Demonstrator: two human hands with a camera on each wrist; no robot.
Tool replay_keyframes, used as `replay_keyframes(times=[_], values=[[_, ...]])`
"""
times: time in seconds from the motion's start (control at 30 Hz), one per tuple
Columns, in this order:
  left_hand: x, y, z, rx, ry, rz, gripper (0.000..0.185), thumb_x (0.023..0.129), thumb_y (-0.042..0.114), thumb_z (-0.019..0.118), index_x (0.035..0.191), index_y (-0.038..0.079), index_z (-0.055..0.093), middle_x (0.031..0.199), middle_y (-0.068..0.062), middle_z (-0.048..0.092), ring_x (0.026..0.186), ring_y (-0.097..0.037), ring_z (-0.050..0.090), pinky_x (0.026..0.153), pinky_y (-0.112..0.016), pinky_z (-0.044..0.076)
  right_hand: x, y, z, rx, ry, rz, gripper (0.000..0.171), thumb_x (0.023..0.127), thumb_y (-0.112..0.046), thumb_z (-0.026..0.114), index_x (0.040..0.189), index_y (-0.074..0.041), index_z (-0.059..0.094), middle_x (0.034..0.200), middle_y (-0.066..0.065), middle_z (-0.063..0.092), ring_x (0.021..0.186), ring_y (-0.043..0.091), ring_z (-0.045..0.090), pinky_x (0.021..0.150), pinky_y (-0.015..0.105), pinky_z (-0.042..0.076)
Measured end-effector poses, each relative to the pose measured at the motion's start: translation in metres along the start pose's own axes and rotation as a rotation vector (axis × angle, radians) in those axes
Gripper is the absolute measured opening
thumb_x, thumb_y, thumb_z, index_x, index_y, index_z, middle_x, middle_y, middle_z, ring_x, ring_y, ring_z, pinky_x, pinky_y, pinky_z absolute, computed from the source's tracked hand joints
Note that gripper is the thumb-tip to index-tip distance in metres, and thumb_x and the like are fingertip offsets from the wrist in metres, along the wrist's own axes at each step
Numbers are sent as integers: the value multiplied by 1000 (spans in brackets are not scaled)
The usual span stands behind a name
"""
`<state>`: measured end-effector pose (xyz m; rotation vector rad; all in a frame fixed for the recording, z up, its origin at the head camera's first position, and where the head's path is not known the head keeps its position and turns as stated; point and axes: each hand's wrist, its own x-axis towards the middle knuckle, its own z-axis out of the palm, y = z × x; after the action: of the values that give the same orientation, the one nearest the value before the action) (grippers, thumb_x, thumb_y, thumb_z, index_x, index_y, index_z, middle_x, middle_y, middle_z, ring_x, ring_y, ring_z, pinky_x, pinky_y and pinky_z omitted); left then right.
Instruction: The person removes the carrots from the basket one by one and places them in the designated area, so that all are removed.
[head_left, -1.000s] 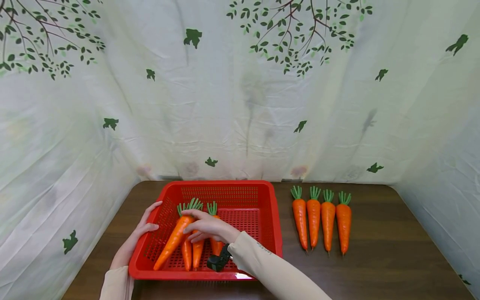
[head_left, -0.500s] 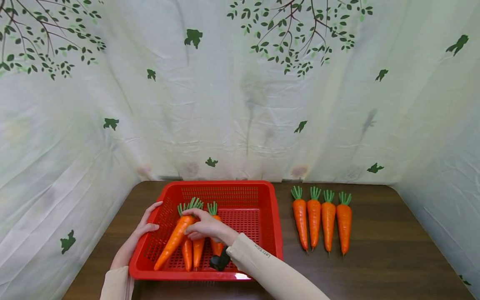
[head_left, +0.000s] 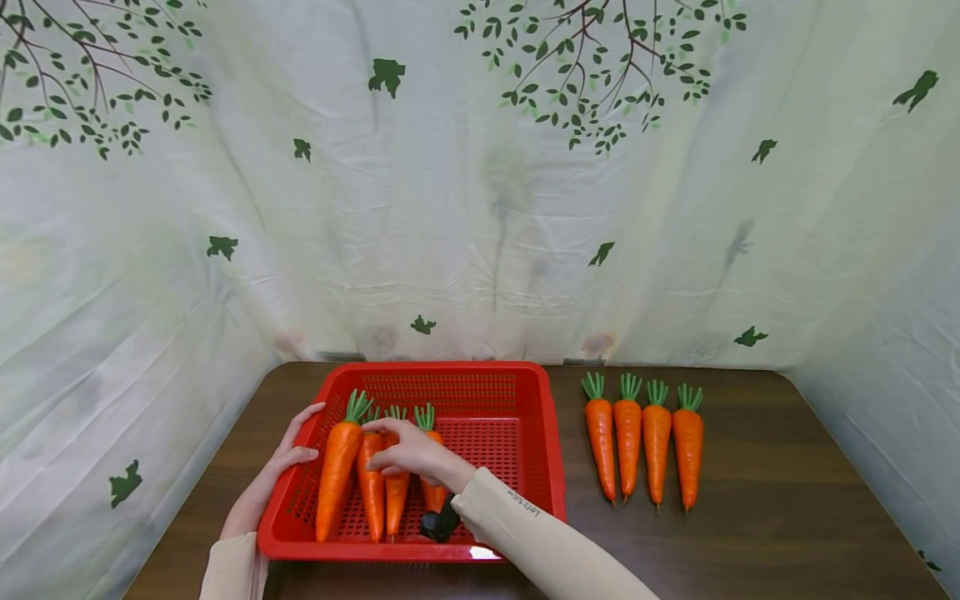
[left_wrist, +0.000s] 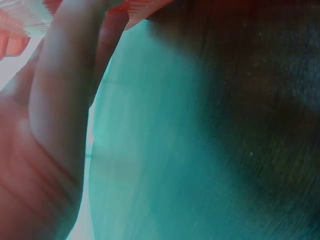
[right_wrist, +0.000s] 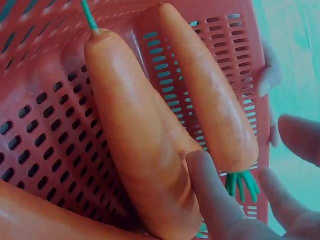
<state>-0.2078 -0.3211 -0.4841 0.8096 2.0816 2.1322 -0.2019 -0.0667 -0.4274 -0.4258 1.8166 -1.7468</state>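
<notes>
I see four carrots [head_left: 372,479] lying inside the red basket [head_left: 540,467] on the worktop [head_left: 750,533]. My right hand [head_left: 412,454] rests on them, grip relaxed, holding nothing. My left hand [head_left: 273,475] lies with straight fingers against the basket's left rim.

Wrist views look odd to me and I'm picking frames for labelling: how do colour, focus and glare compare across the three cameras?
Head view: sharp, evenly lit, natural colour, with a small white glare spot on the basket front rim. Left wrist view: heavy teal cast, the left hand too close and blurred, the table dark. Right wrist view: the same teal tint at the edge, but the carrots are fairly crisp.
</notes>
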Motion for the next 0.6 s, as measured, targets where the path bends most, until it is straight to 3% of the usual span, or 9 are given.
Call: replay_keyframes(times=[0.33,0.6], values=[[0,2,0,-24,-15,-9,71,84,-8,34,146,25,33,129,8,45,108,-6,51,86,-20,44,5,3,2,28,-75,-4,54,87,5,61,138,-9,48,143,9,36,88,16,60,84,41,51],[-2,4,0,-39,-53,-42,68,89,-7,30,149,25,27,132,7,42,111,-6,50,88,-22,44,9,2,9,36,-100,8,57,86,3,63,139,-14,49,136,4,43,90,15,60,85,41,51]])
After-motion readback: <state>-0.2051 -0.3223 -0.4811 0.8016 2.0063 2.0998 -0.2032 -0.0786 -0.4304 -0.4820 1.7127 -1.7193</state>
